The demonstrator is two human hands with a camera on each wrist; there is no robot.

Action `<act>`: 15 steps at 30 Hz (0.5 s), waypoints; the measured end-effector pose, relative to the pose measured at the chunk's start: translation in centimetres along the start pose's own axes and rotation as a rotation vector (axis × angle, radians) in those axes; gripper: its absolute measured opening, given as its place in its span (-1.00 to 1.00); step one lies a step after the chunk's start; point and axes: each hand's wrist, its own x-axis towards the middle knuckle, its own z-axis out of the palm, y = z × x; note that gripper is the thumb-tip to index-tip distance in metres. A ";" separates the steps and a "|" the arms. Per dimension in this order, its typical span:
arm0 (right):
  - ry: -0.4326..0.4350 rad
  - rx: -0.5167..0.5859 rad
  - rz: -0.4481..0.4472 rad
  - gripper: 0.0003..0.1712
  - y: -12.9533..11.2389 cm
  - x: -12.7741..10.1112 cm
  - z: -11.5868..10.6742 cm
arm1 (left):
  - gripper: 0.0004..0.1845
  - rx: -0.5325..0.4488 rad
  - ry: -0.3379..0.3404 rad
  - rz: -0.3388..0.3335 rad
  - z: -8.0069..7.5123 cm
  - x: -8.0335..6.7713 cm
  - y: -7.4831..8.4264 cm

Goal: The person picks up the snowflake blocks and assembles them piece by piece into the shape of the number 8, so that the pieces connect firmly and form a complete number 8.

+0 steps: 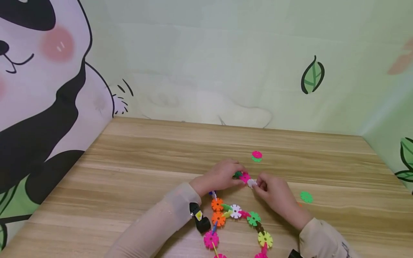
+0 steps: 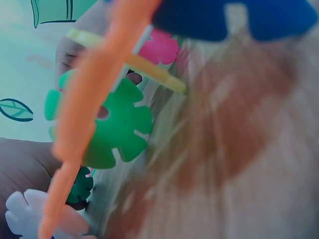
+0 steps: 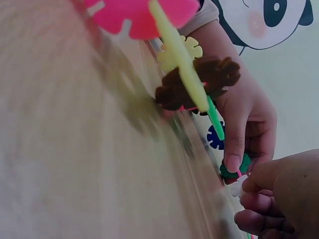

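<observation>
My left hand (image 1: 222, 174) pinches a dark green notched plastic disc (image 3: 236, 167) between thumb and fingers. A pink disc (image 1: 244, 177) slots in beside it, and a white disc (image 1: 251, 183) follows at the pink one's edge. Thumb and fingers of my right hand (image 1: 275, 191) pinch that white disc. The joined row runs on behind my left hand to an orange disc (image 1: 217, 204) and a loop with another white disc (image 1: 236, 211), a green disc (image 1: 254, 218) and a yellow disc (image 1: 265, 239). In the left wrist view, a blurred orange disc (image 2: 99, 74) crosses close in front.
A loose pink disc (image 1: 257, 154) overlaps a green one on the wooden table (image 1: 155, 150) beyond my hands. Another green disc (image 1: 306, 196) lies right of my right hand. A wall (image 1: 200, 71) with a panda drawing stands behind the table.
</observation>
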 end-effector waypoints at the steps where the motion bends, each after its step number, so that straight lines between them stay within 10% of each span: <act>1: -0.001 0.001 -0.001 -0.81 0.0 0.0 0.0 | -0.60 -0.004 -0.001 -0.003 0.0 0.0 0.0; 15: -0.009 -0.027 -0.008 -0.80 -0.6 0.1 0.7 | -0.61 0.005 0.022 -0.017 0.0 0.2 0.3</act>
